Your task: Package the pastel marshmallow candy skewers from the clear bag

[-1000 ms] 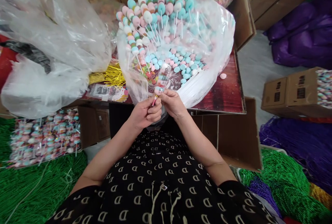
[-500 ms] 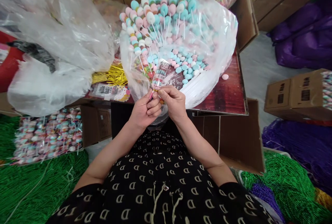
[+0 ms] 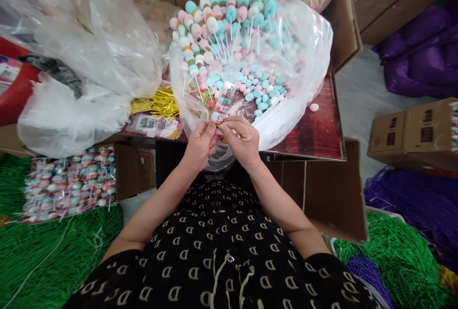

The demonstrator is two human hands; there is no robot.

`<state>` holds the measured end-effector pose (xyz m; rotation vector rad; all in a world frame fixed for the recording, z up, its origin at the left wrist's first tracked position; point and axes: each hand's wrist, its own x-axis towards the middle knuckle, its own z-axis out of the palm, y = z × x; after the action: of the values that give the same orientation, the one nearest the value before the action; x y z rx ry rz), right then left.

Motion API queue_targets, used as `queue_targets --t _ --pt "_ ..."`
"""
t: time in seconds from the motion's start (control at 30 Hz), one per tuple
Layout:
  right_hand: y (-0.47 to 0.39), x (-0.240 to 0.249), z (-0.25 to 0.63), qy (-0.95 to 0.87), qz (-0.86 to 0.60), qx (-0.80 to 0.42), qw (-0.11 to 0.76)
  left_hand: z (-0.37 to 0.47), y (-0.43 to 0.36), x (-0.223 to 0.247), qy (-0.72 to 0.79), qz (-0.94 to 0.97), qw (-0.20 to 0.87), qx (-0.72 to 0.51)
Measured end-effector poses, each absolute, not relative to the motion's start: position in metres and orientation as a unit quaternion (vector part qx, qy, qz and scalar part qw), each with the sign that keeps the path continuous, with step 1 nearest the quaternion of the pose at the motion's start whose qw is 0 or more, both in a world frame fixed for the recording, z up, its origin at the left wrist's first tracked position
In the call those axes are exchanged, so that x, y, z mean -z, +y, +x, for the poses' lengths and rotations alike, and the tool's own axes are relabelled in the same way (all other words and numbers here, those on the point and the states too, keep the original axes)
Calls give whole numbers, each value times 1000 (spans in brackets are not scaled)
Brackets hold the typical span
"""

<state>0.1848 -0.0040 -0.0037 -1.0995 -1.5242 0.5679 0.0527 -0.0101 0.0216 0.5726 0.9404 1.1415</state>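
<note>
A dark red table [image 3: 296, 135] carries the work, its near edge facing a person in a black patterned top [image 3: 222, 252]. Crumpled plastic sheeting [image 3: 93, 46] billows over its left side, while a clear bag [image 3: 279, 130] lies spread across the middle, its bunched rim blocking the way from the hands toward the right edge. An open carton [image 3: 336, 190] sits below the near right corner. Toward the far edge, marshmallow skewers [image 3: 212, 25] lie heaped, white sticks jutting back toward the person and crowding the space ahead. Gold ties [image 3: 161, 103] and printed cards [image 3: 153, 124] rest by the near edge, left of the bag. At the middle of that edge, the left hand [image 3: 199, 144] is curled, its thumb and forefinger pinching the near end of a wrapped skewer [image 3: 223, 101]; the right hand [image 3: 245, 142] grips the same end between fingertips. The skewer's long axis runs away from the person, its far end pointing to the far edge and leaning slightly right. Fingers hide the pinched end. Loose marshmallows [image 3: 274, 93] scatter beyond; one pink piece [image 3: 314, 107] lies alone near the right edge.
</note>
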Motion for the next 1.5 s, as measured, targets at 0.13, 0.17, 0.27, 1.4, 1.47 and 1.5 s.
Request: queue_targets --t 0.13,0.17,0.27,1.4,1.47,1.5 --pt "-6 5 180 -628 -498 -247 544 52 -9 -16 428 283 677 -527" --pt "-6 5 179 -627 -505 -249 538 52 -8 -15 434 292 669 -528" --pt "-6 6 176 -630 -527 -246 514 52 -8 -12 449 319 647 -527" --pt "-8 -29 205 -721 -435 -311 441 26 -3 -20 362 435 725 -393" --pt "-9 -30 207 -727 -433 -312 432 20 -2 -23 366 460 719 -371" --pt "-9 -29 207 -726 -435 -315 429 18 -2 -24 368 472 716 -360"
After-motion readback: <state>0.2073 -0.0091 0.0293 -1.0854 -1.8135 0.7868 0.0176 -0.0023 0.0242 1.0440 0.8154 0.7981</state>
